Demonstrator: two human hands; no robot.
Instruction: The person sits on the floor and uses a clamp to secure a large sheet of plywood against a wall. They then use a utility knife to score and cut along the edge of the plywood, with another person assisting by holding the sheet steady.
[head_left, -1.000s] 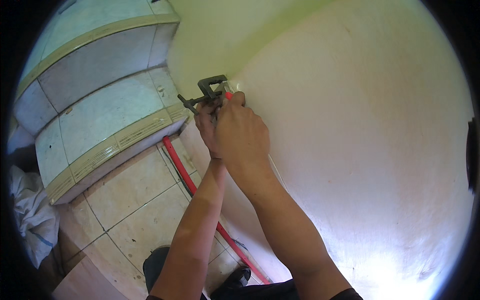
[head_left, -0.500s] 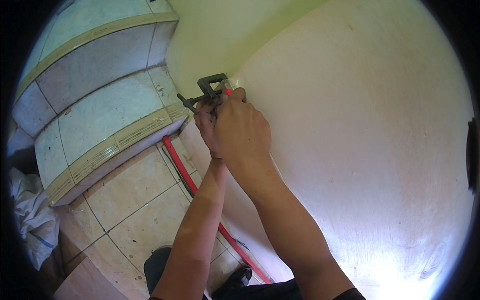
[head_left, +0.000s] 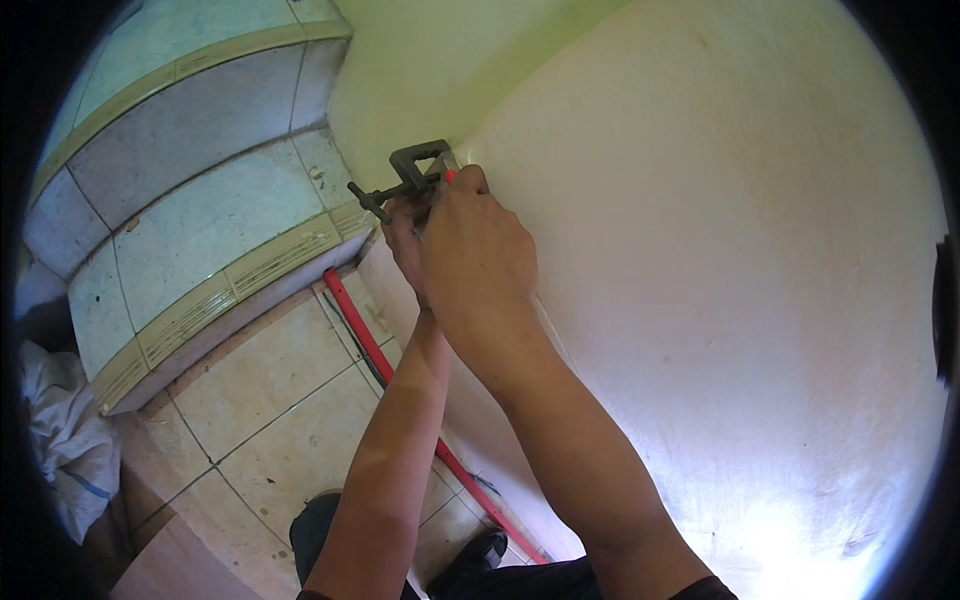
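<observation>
A dark metal C-clamp (head_left: 408, 168) sits at the far corner of a large pale board (head_left: 700, 260), its screw and cross handle pointing left. My left hand (head_left: 404, 245) is just below the screw with its fingers curled; what lies between them is mostly covered by my other hand. In front of it my right hand (head_left: 482, 235) is closed, back of the hand up, at the board's edge. A small red-ended piece (head_left: 451, 177) pokes out by its thumb and index finger; the rest of it is hidden in the grip.
Tiled steps (head_left: 215, 215) rise at the upper left beside a green wall (head_left: 420, 70). A long red pipe (head_left: 355, 325) lies along the floor tiles (head_left: 280, 400) under my forearms. A white sack (head_left: 65, 440) rests at the far left. My shoe (head_left: 480, 555) is near the board's foot.
Both hands and the clamp appear slightly higher and further left, as the whole view shifts a little. The grips look the same.
</observation>
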